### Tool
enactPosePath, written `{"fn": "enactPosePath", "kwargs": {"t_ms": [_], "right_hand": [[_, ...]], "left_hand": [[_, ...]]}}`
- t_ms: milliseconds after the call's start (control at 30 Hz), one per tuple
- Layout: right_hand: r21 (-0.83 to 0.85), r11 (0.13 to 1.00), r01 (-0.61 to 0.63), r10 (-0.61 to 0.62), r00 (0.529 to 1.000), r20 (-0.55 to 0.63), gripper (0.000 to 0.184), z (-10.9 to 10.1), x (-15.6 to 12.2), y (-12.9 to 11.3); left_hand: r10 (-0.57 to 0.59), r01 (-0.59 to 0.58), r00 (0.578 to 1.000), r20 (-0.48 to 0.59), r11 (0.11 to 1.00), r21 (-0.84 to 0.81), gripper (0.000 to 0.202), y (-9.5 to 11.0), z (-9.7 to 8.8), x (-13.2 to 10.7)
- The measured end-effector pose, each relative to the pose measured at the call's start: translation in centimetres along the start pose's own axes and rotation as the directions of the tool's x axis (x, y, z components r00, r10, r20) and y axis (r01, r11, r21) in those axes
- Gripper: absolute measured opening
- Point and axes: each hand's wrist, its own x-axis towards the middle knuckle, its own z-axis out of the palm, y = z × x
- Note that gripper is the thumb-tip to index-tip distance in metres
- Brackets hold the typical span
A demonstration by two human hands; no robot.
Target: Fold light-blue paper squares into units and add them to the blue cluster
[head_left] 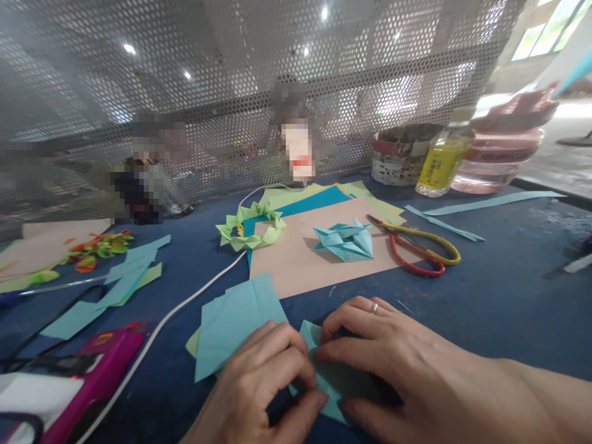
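A partly folded sheet of light blue paper [345,377] lies on the table in front of me, much of it hidden under my hands. My left hand [266,376] has its thumb and bent fingers together at the paper's left edge. Across its top and right side, my right hand [393,351], wearing a ring, grips it with curled fingers and thumb. Just left of it rests a stack of blue paper squares [238,320], partly behind my left hand. Beyond my hands, a folded blue paper piece [345,240] with pointed tips sits on a pale pink sheet [296,265].
Scissors [423,250] lie at the right of the sheets. A green paper ring [252,227] sits near a white cable [180,308]. A magenta device [108,364] is at left. A drink bottle [444,160] and woven basket [400,157] stand before a mesh panel [222,80].
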Motion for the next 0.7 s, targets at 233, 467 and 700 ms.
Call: {"fn": "enactPosePath", "kwargs": {"t_ms": [233,467,700], "right_hand": [[-0.004,1.000,-0.013,0.013,1.000,0.004,0.036,-0.16,0.19,-0.24],[-0.001,0.999,-0.050,0.050,0.998,0.046,0.037,-0.23,0.47,-0.23],[0.021,0.994,-0.112,0.106,0.979,0.174,0.034,-0.98,0.76,-0.74]], "left_hand": [[-0.016,0.016,1.000,0.022,1.000,0.005,0.014,0.14,-0.25,0.00],[-0.020,0.019,0.999,0.030,0.999,0.034,0.015,0.09,-0.22,-0.06],[-0.026,0.023,0.999,0.023,0.994,0.105,0.018,0.16,-0.44,-0.12]]}}
